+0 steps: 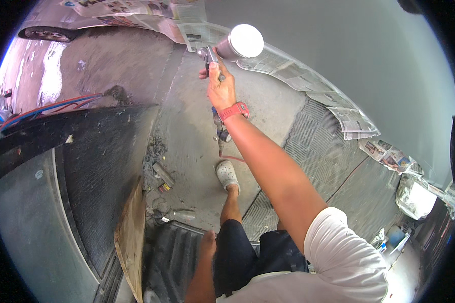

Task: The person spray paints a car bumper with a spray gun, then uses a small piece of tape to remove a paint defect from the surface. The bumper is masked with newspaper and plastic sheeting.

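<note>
My right hand (221,88), at the end of an outstretched arm, is wrapped round the handle of a spray gun (212,54). A metal cup with a white lid (246,41) is on the gun, close to the smooth grey car panel (333,45). Below the wrist, which wears a red watch (236,110), hang fittings (221,132) and a thin reddish hose (231,157). My left hand (208,243) is low beside my dark shorts, apart from the gun; its fingers cannot be made out.
Newspaper sheets (283,70) line the panel's lower edge. To the left stand a dark-framed panel (76,131) and a wooden board (130,237). A clear bottle (184,214) and debris (162,174) lie on the floor near my shoe (227,174). A car wheel (48,34) shows far left.
</note>
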`<state>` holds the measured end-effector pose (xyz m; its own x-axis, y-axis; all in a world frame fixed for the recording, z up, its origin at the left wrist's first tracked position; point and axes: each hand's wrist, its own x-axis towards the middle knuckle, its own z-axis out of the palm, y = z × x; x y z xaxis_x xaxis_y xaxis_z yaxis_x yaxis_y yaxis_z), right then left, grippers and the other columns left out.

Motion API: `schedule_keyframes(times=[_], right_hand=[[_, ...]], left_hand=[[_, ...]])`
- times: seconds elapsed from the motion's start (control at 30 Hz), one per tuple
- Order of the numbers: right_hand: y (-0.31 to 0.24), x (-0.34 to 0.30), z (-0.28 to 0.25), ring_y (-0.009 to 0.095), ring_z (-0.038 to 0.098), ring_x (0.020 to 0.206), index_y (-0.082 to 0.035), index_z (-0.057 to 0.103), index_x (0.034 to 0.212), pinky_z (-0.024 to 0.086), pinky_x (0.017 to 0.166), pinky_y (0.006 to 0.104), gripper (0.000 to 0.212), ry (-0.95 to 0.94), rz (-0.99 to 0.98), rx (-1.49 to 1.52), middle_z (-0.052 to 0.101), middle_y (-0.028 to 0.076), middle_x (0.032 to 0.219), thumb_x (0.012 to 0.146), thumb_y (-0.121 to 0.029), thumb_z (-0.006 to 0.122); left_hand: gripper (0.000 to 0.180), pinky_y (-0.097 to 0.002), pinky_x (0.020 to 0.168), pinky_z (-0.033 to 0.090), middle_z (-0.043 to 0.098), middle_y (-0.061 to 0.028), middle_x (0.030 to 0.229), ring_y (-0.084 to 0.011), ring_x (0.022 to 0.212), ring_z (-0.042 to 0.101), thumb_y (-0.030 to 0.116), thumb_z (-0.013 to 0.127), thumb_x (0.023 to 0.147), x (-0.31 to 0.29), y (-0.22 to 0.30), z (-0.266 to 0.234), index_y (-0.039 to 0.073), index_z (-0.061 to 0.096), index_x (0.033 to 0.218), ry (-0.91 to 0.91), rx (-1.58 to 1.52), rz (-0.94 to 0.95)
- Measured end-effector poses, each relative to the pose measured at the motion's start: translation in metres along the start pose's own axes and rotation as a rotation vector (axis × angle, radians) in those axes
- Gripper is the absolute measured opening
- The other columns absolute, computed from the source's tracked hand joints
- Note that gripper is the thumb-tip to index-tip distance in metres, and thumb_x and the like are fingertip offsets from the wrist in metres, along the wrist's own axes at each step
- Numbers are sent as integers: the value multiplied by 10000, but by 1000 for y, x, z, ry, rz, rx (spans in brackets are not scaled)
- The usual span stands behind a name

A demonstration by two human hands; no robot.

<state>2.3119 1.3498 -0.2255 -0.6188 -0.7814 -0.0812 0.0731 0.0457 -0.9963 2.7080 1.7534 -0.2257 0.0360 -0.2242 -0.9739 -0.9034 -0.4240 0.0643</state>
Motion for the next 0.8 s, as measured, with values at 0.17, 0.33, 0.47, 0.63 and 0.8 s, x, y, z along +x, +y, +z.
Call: schedule_keyframes(times=[0.17, 0.33, 0.47, 0.63, 0.8], right_hand=[[15, 1, -38, 105, 619, 675, -162, 427, 1623, 481, 507, 258, 605, 75, 35, -41, 664, 44, 838, 1118, -493, 462], [11, -43, -125, 111, 611, 681, -81, 502, 1533, 478, 490, 264, 579, 264, 33, -95, 641, 46, 849, 1125, -487, 435], [3, -88, -218, 139, 641, 731, -22, 597, 1299, 481, 481, 270, 565, 411, 73, -90, 653, 72, 900, 1122, -522, 404], [-12, -131, -326, 151, 658, 710, 15, 596, 1218, 490, 470, 274, 570, 579, 69, -89, 660, 77, 885, 1128, -510, 394], [-13, -169, -428, 178, 647, 666, 26, 588, 1139, 488, 448, 287, 625, 679, 88, -151, 672, 107, 888, 1125, -554, 355]], left_hand=[[802, -509, 1163, 397, 563, -274, 1488, -448, 1406, 513, 659, 356, 1072, -53, -1, -4, -12, 553, 1466, -57, -101, -142], [788, -514, 1165, 393, 581, -280, 1463, -462, 1384, 525, 649, 385, 1068, -45, 11, 6, -14, 566, 1453, -1, -143, 12], [699, -526, 1167, 384, 588, -285, 1431, -472, 1355, 528, 573, 502, 1046, -42, 50, 17, -25, 590, 1396, 54, -54, 253], [712, -551, 1188, 358, 501, -299, 1493, -475, 1405, 455, 495, 682, 964, -40, 47, 68, 24, 526, 1475, 181, 332, 490], [765, -566, 1202, 335, 423, -271, 1568, -464, 1449, 399, 520, 702, 946, -47, 49, 96, 87, 474, 1534, 255, 534, 386]])
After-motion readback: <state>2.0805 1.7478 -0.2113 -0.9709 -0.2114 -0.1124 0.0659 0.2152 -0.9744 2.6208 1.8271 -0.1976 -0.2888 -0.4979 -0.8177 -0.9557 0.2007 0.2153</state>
